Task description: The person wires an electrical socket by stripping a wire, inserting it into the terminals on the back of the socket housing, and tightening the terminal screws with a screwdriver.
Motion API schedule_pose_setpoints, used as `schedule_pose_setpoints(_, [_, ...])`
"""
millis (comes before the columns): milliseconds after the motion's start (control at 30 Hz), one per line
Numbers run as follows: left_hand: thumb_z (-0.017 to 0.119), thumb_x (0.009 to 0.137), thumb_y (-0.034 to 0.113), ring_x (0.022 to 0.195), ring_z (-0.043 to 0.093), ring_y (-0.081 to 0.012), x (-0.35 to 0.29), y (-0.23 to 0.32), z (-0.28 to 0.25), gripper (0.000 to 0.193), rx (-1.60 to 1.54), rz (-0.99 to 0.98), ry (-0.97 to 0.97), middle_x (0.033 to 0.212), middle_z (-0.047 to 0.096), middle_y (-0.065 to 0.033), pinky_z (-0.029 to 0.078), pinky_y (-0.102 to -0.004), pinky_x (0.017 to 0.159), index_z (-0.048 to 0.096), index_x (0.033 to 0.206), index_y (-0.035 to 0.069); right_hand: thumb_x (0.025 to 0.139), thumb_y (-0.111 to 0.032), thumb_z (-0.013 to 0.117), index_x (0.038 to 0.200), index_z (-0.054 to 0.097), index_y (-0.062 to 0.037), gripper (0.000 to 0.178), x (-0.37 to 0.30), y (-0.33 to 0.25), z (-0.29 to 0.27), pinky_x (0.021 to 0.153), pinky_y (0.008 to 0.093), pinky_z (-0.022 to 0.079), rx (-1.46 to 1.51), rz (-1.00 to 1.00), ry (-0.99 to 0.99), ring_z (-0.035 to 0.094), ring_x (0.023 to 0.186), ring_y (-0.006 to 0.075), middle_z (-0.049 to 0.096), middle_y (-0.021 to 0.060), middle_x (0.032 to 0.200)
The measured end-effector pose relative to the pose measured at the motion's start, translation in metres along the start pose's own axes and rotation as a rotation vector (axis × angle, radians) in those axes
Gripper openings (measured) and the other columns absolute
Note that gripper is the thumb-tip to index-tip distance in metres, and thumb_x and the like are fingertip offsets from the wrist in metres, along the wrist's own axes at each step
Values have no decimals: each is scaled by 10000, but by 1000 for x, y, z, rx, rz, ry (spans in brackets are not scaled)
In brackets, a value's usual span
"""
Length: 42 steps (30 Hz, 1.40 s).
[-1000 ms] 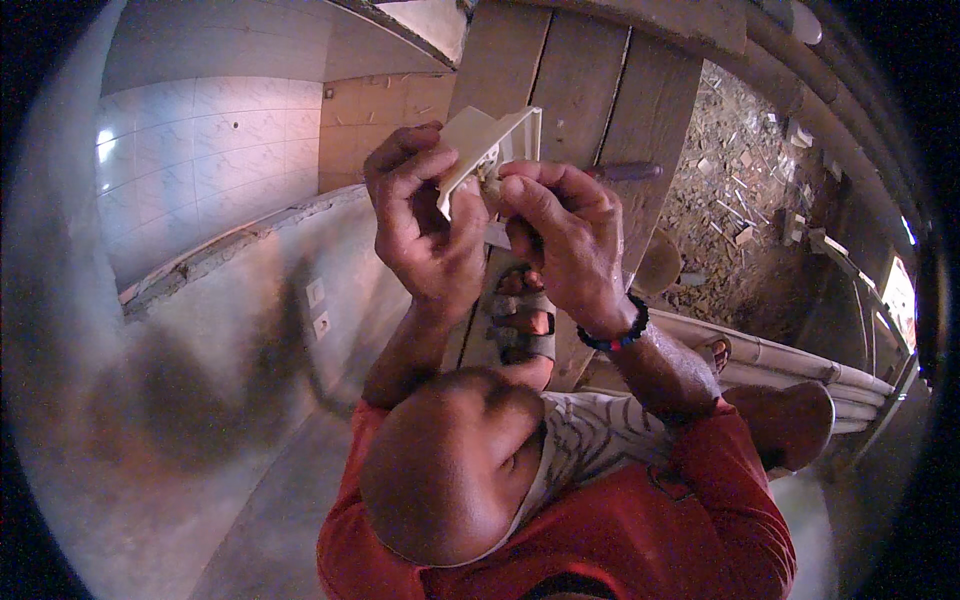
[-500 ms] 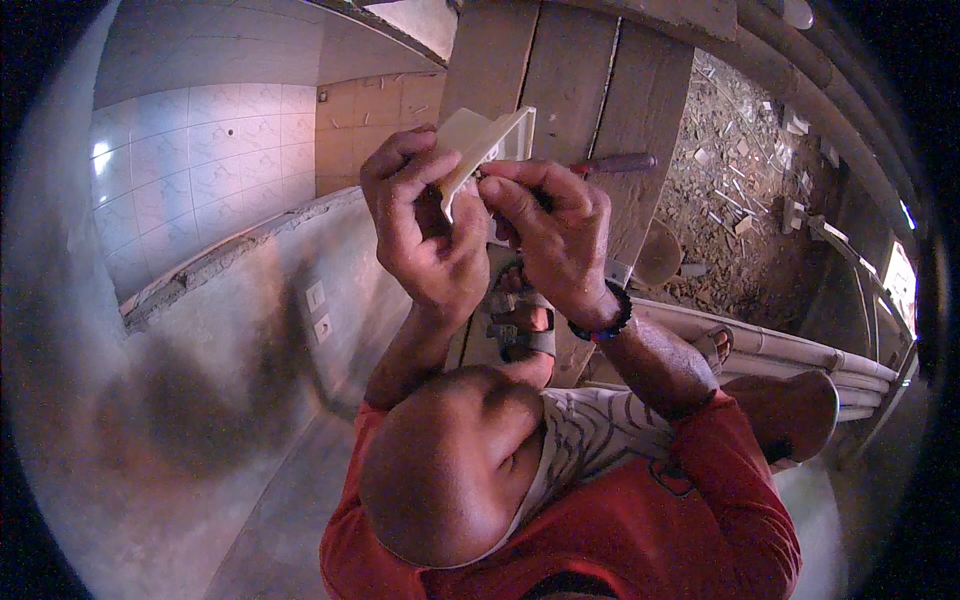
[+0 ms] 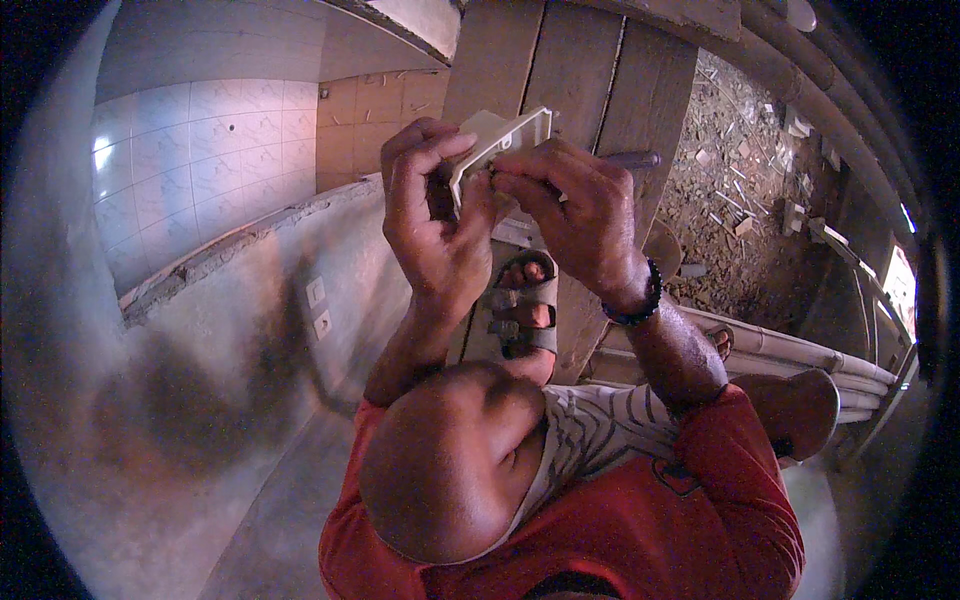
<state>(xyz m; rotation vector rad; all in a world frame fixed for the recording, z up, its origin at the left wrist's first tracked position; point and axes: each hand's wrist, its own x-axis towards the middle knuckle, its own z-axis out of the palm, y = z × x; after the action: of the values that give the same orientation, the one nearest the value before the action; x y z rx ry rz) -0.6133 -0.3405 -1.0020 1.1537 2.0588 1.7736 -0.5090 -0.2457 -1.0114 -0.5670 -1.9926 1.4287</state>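
2-handed at 12 o'clock, gripping pale piece with left hand, pinching its inside with right hand; if loosely held, might slip.

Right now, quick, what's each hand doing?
Left hand: closed, holding the pale plastic piece.
Right hand: closed in a pinch at that piece; can't tell what's in its grip.

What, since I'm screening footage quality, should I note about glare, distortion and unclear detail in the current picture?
Head view: glare spots the tiled wall, and a bright patch at far right looks blown out; head view: the poles at upper right bow along the dark fisheye rim; head view: detail where the right hand meets the pale piece is too small and dim to read.
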Motion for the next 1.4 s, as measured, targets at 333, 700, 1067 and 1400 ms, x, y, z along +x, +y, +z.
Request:
schedule_pose_setpoints(333, [520,749,-136,1101,483,-206,-2,4,1,380,-140,-81,12,1149,478,-122,380,-318,979,521,1104,1,831,-108,663,916,704,-47,113,-1,-4,6,634,286,537,227,346,-12,690,742,190,683,96,837])
schedule_pose_setpoints(700, [541,759,-119,1111,476,-201,-6,-5,0,377,-179,-136,42,1160,488,-118,346,-322,1010,509,1116,-4,827,-109,673,916,693,-38,115,-7,11,18,599,313,525,56,65,63,669,705,218,667,100,803])
schedule_pose_setpoints(1067, [569,778,-103,1096,493,-183,-10,-11,2,352,-189,-205,21,1159,502,-108,372,-307,984,520,1112,-1,850,-76,658,957,674,-9,127,-12,16,15,574,260,522,163,265,-17,656,667,124,679,78,797])
schedule_pose_setpoints(1400, [561,750,-100,1086,494,-178,-11,-13,1,363,-253,-217,6,1157,495,-113,382,-303,971,528,1099,-8,845,-64,652,952,682,5,131,-16,16,17,579,286,527,235,293,2,664,676,162,665,96,810])
